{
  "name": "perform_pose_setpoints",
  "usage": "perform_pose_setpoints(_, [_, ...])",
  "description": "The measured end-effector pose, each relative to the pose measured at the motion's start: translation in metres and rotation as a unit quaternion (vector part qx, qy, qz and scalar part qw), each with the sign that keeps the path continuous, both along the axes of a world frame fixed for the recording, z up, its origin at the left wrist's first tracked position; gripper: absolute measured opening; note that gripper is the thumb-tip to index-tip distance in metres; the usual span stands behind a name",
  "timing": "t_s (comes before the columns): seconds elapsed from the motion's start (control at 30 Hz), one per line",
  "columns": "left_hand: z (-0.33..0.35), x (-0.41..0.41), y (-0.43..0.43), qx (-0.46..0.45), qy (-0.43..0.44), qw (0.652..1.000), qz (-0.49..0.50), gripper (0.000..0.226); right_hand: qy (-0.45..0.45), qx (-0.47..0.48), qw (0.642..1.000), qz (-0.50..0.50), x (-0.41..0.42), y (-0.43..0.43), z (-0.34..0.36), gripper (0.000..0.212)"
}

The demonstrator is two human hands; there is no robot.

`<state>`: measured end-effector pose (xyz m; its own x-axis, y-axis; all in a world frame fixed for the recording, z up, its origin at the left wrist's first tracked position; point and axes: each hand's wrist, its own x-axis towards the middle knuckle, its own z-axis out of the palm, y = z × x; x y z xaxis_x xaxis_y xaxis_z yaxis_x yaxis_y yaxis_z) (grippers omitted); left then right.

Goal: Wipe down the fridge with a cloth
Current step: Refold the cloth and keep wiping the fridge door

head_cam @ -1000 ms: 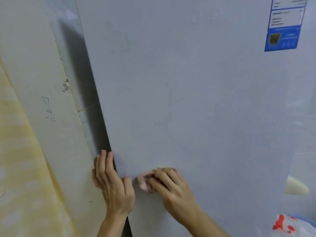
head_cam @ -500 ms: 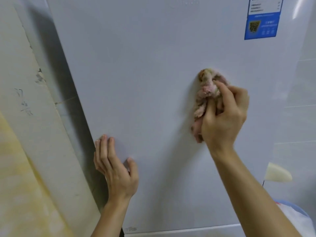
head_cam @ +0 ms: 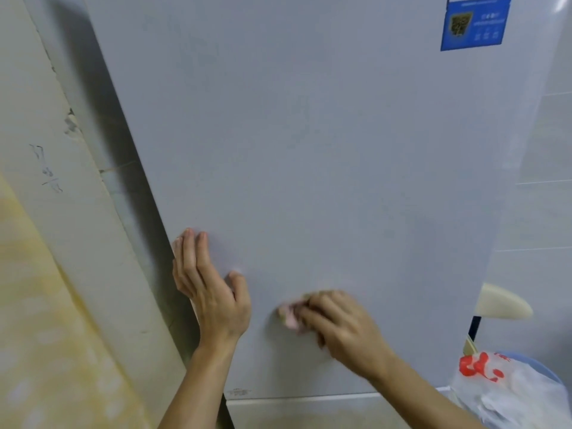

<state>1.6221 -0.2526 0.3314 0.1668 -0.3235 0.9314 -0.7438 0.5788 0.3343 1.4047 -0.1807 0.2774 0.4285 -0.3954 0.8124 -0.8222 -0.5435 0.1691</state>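
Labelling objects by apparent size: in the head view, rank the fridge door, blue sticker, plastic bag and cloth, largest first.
1. fridge door
2. plastic bag, partly cut off
3. blue sticker
4. cloth, mostly hidden under the right hand

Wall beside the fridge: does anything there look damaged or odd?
Yes. The wall left of the fridge has chipped plaster along its edge, where the surface has flaked away. Just below, handwritten numbers are scribbled on it. The fridge front itself shows no damage.

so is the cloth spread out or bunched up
Bunched up: the cloth is a small pink wad gripped under the right hand.
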Motion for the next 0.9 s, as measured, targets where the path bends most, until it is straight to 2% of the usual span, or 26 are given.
perform_pose_setpoints(0.1, [-0.001, 0.001, 0.003, 0.003, -0.008, 1.000, -0.001, 0.077, -0.086, -0.086, 0.992, -0.026, 0.004, -0.008, 0.068, 0.023])
perform_pose_setpoints(0.23, [0.000, 0.008, 0.006, 0.018, -0.011, 1.000, -0.019, 0.077, -0.223, -0.186, 0.956, -0.049, 0.034, -0.029, 0.165, 0.027])
perform_pose_setpoints(0.4, [-0.002, 0.025, 0.007, 0.039, -0.002, 0.999, -0.030, 0.080, -0.300, -0.222, 0.927, -0.040, 0.083, -0.054, 0.213, 0.026])
perform_pose_setpoints(0.5, [-0.004, 0.031, 0.005, 0.048, 0.005, 0.998, -0.033, 0.083, -0.222, -0.203, 0.953, -0.021, 0.099, -0.056, 0.191, 0.024])
perform_pose_setpoints(0.6, [-0.005, 0.039, 0.003, 0.054, 0.011, 0.998, -0.035, 0.084, -0.109, -0.142, 0.984, 0.022, 0.110, -0.054, 0.123, 0.017])
perform_pose_setpoints(0.73, [-0.013, 0.050, 0.001, 0.062, -0.023, 0.997, -0.034, 0.082, -0.026, -0.065, 0.997, 0.038, 0.102, -0.046, 0.047, 0.015])
perform_pose_setpoints(0.83, [-0.021, 0.064, 0.000, 0.082, -0.025, 0.996, -0.020, 0.083, -0.006, -0.056, 0.998, 0.031, 0.098, -0.046, 0.059, 0.018])
perform_pose_setpoints(0.9, [-0.020, 0.072, -0.002, 0.084, -0.013, 0.996, -0.003, 0.087, -0.039, -0.092, 0.995, 0.023, 0.099, -0.046, 0.091, 0.019])
